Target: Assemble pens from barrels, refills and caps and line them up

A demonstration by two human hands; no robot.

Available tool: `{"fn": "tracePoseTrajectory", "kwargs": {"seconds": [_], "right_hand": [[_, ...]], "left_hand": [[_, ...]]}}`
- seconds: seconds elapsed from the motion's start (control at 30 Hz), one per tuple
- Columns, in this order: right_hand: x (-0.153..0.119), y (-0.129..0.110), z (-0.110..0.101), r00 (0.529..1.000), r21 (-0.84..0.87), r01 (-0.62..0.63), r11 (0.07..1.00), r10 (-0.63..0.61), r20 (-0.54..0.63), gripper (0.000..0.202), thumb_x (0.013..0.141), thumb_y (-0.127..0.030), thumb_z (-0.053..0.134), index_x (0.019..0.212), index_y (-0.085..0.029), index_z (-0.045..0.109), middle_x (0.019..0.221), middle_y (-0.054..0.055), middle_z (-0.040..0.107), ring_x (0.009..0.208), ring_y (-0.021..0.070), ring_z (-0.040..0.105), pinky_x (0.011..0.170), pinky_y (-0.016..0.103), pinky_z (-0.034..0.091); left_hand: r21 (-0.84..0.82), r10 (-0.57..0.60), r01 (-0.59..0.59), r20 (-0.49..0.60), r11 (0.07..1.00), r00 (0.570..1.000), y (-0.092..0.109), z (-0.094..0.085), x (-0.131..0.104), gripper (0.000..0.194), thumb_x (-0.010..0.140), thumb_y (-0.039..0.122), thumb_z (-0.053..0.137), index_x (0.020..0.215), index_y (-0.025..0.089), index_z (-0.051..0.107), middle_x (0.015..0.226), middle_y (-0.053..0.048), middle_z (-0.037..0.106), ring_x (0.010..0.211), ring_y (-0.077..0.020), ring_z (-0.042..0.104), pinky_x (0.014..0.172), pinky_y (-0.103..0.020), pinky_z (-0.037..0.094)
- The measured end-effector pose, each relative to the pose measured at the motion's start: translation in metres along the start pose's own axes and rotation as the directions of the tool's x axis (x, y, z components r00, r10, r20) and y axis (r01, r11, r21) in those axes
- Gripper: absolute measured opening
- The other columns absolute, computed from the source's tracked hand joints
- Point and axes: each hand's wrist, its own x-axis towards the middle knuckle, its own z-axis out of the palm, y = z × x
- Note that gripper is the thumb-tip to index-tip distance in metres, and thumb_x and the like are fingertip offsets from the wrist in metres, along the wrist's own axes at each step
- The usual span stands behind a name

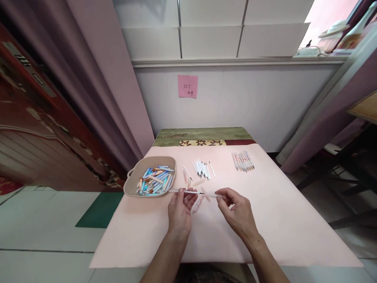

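My left hand point(180, 212) is closed around a thin white pen refill point(193, 192), its dark tip pointing right. A clear piece sticks out left of those fingers, near the basket's rim. Between the thumb and fingertips of my right hand point(237, 206) is a clear pen tube point(211, 194), in line with the refill. The refill's tip is at the tube's left end; whether it is inside I cannot tell. Below and behind the hands lie loose pink-printed clear pen parts point(199, 204). Farther back is a pile of white refills point(200, 168) with dark tips.
A beige basket point(127, 188) of blue, orange and cream pen parts stands at the left of the pink-covered table point(277, 224). Several clear pens point(243, 161) lie in a row at the back right. A pink note point(187, 86) is on the wall behind.
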Motion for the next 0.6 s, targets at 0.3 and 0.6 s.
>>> {"fn": "tracePoseTrajectory", "kwargs": {"seconds": [0.3, 0.6], "right_hand": [[-0.002, 0.001, 0.009, 1.000, 0.034, -0.005, 0.999, 0.005, 0.012, 0.017, 0.081, -0.029, 0.056, 0.088, -0.020, 0.069, 0.067, 0.001, 0.065, 0.055, 0.0132, 0.057, 0.049, 0.022, 0.046], [-0.004, 0.003, 0.019, 0.999, 0.125, 0.041, 0.991, -0.039, -0.019, 0.017, 0.082, -0.030, 0.058, 0.091, -0.020, 0.067, 0.078, 0.004, 0.069, 0.062, 0.0144, 0.061, 0.051, 0.023, 0.050]], "left_hand": [[0.047, 0.011, -0.013, 0.039, 0.999, 0.999, -0.005, 0.005, -0.005, 0.008, 0.086, 0.020, 0.059, 0.083, 0.012, 0.057, 0.077, -0.010, 0.071, 0.067, -0.0175, 0.070, 0.066, -0.031, 0.059], [0.096, -0.013, 0.002, 0.119, 0.995, 0.993, -0.007, 0.008, -0.018, 0.021, 0.078, 0.029, 0.070, 0.088, 0.013, 0.060, 0.083, -0.011, 0.072, 0.073, -0.0181, 0.070, 0.071, -0.031, 0.058]]}}
